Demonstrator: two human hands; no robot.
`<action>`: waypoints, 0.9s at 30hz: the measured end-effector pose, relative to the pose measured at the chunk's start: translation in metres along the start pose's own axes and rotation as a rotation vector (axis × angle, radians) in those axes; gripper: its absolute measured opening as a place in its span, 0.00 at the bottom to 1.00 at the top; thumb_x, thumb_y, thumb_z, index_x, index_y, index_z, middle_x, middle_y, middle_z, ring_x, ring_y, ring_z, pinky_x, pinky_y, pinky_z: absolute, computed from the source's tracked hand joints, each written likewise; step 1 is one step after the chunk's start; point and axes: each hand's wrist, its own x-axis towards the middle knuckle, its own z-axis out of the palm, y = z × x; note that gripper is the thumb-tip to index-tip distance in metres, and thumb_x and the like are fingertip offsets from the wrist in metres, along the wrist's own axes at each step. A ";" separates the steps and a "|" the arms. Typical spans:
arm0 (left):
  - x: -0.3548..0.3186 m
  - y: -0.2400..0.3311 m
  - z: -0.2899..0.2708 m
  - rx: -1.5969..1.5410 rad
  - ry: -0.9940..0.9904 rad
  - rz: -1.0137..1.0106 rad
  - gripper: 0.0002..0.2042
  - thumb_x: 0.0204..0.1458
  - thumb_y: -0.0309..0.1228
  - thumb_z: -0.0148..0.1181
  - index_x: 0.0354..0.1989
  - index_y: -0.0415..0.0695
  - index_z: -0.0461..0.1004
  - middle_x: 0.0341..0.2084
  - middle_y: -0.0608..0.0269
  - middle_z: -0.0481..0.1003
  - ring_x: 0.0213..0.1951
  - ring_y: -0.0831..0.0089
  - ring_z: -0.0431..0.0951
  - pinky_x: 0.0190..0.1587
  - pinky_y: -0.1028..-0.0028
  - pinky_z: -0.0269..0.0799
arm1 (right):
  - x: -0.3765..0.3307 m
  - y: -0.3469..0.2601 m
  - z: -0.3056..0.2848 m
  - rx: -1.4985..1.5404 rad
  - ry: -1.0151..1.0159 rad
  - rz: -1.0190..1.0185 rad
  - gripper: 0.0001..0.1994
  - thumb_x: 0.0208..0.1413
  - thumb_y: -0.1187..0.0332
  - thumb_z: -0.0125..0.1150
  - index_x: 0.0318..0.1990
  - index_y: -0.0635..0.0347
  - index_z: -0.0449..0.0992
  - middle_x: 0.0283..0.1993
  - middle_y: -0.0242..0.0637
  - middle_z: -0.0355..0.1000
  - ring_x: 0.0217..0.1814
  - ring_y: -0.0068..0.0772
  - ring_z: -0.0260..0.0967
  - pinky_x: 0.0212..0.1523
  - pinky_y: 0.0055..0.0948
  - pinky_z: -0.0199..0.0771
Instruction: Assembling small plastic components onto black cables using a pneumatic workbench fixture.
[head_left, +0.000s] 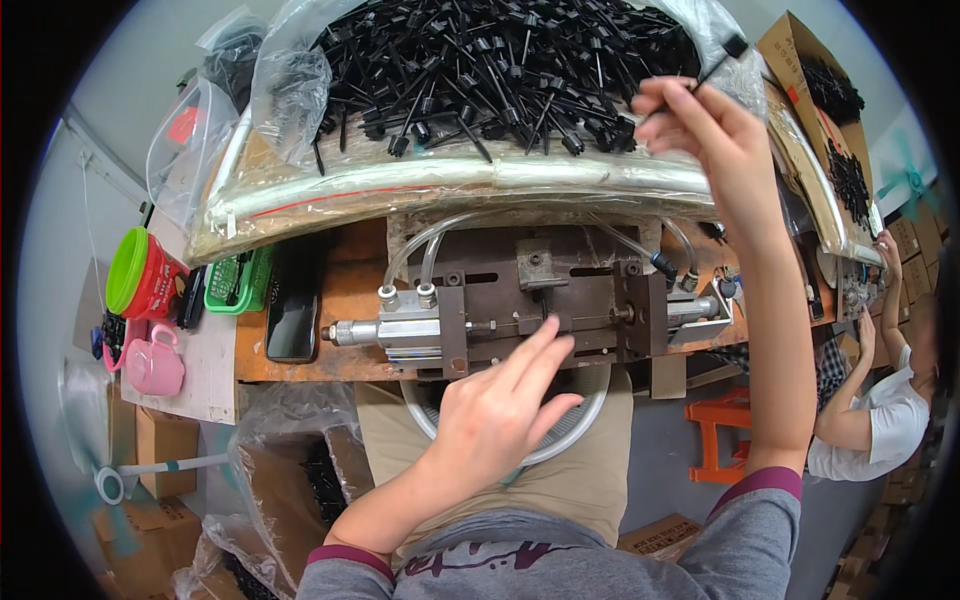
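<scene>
My right hand (pixel 705 125), smeared by motion, is raised over the right side of the heap. It pinches a thin black plastic rod with a knobbed end (pixel 736 46), which sticks out past the fingers. My left hand (pixel 495 405) reaches over the dark metal fixture (pixel 490 262) with its fingers stretched out. Its fingertips are at the middle of the fixture, just below a small metal block (pixel 537 268). Whether they touch a part there I cannot tell. A large heap of black knobbed rods (pixel 480 75) lies beyond, in a plastic-lined tray (pixel 480 178).
Air cylinders (pixel 410 332) with clear hoses flank the fixture. To the left are a black phone (pixel 293 312), a green basket (pixel 238 283), a red tub (pixel 150 280) and a pink mug (pixel 157 362). A round bin (pixel 575 432) sits below. Another person (pixel 880 410) works at far right.
</scene>
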 end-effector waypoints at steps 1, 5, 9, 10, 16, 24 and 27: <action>0.002 0.002 -0.005 -0.016 0.091 0.010 0.27 0.42 0.29 0.75 0.53 0.39 0.74 0.58 0.48 0.73 0.34 0.69 0.82 0.36 0.74 0.79 | -0.014 -0.004 0.010 0.162 -0.050 0.067 0.15 0.66 0.63 0.55 0.47 0.70 0.77 0.42 0.44 0.79 0.37 0.28 0.79 0.39 0.23 0.79; 0.023 0.007 -0.017 -0.134 0.327 0.055 0.28 0.44 0.22 0.71 0.57 0.34 0.72 0.57 0.45 0.72 0.49 0.58 0.79 0.50 0.66 0.76 | -0.059 -0.023 0.029 0.457 -0.128 0.245 0.15 0.68 0.65 0.51 0.50 0.71 0.73 0.43 0.49 0.78 0.37 0.32 0.80 0.38 0.25 0.81; 0.024 0.010 -0.022 -0.204 0.333 0.211 0.18 0.40 0.17 0.72 0.44 0.36 0.80 0.38 0.51 0.81 0.40 0.62 0.83 0.40 0.70 0.81 | -0.087 -0.023 0.047 0.618 -0.322 0.500 0.15 0.68 0.65 0.52 0.50 0.71 0.73 0.41 0.50 0.79 0.28 0.30 0.79 0.29 0.24 0.80; 0.020 0.010 -0.021 -0.210 0.299 0.199 0.18 0.40 0.18 0.73 0.44 0.37 0.81 0.38 0.52 0.81 0.39 0.63 0.83 0.39 0.70 0.81 | -0.091 -0.024 0.045 0.600 -0.335 0.529 0.16 0.69 0.65 0.51 0.53 0.72 0.72 0.40 0.48 0.79 0.27 0.29 0.78 0.28 0.23 0.79; -0.011 0.002 -0.010 -0.068 0.118 0.041 0.16 0.39 0.20 0.73 0.39 0.38 0.81 0.45 0.52 0.78 0.36 0.66 0.81 0.36 0.71 0.80 | -0.107 -0.020 0.038 0.254 -0.022 0.403 0.17 0.67 0.71 0.53 0.60 0.66 0.67 0.29 0.36 0.74 0.17 0.12 0.59 0.18 0.12 0.56; -0.009 -0.011 0.017 0.269 0.008 0.100 0.12 0.41 0.25 0.70 0.37 0.39 0.78 0.55 0.51 0.75 0.28 0.68 0.80 0.33 0.73 0.76 | -0.122 -0.023 0.020 0.198 0.052 0.354 0.06 0.62 0.77 0.57 0.45 0.69 0.72 0.28 0.42 0.76 0.17 0.17 0.67 0.17 0.14 0.63; -0.004 -0.010 0.013 0.249 -0.012 0.102 0.12 0.41 0.26 0.70 0.36 0.40 0.78 0.54 0.51 0.76 0.26 0.69 0.79 0.30 0.74 0.74 | -0.123 -0.020 0.008 0.387 -0.014 0.437 0.05 0.61 0.76 0.58 0.41 0.70 0.73 0.29 0.45 0.77 0.16 0.21 0.70 0.17 0.16 0.67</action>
